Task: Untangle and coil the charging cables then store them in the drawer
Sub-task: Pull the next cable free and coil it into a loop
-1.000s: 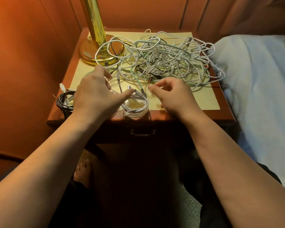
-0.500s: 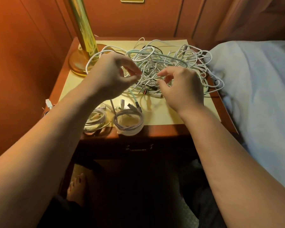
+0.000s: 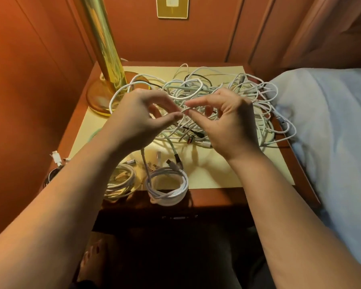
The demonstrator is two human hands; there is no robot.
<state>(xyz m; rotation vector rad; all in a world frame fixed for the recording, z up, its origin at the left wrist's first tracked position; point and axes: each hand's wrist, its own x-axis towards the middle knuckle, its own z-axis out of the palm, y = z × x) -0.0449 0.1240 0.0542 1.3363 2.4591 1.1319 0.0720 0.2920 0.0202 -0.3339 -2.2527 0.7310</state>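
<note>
Pinching: left hand [image 3: 142, 119] and right hand [image 3: 227, 119] meet above the nightstand [image 3: 221, 198], each nipping the same white strand [image 3: 184, 110] between thumb and forefinger.
Strand axis: the short held stretch runs left to right between the two pinches, tilting slightly up toward the right; its ends vanish behind the fingers (which end is the plug, I cannot tell).
Tangle: the cable pile [image 3: 238, 101] sprawls across the far half of the yellow mat [image 3: 227, 174], its loops spilling right toward the bed sheet [image 3: 331, 132] and left round the lamp base [image 3: 98, 101].
Coils: a wound white coil [image 3: 167, 188] lies flat at the near edge of the mat, overhanging onto bare wood; a second coil [image 3: 120, 184] lies just left of it, partly under the left forearm.
Loose plugs: several connectors [image 3: 171, 162] lie between coils and tangle, pointing roughly toward the near edge.
Drawer: drawer handle [image 3: 178, 217] sits in shadow under the near rim, drawer closed.
</note>
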